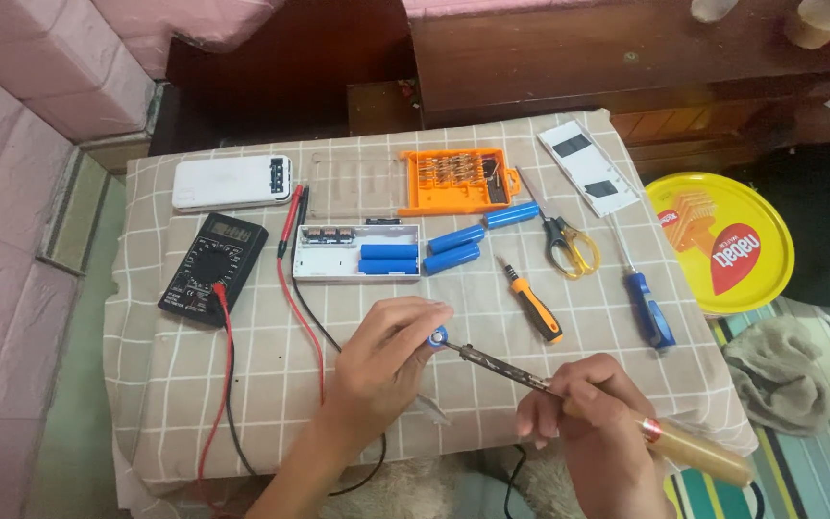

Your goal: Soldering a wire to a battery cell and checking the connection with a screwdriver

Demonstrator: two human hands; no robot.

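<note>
My left hand (381, 360) pinches a blue cylindrical battery cell (437, 336) end-on near the front middle of the checked cloth. My right hand (583, 404) grips a soldering iron (626, 415) with a tan wooden handle; its dark tip touches the cell's end. Farther back lies an open white battery case (357, 253) with two blue cells (388, 259) in it. Three more blue cells (468, 238) lie loose to its right.
A black multimeter (213, 267) with red and black leads sits at the left, a white case lid (231, 182) behind it. An orange bit set (455, 180), scissors (569, 245), an orange screwdriver (533, 306) and a blue screwdriver (647, 306) lie right. A yellow tin lid (722, 240) is off the table.
</note>
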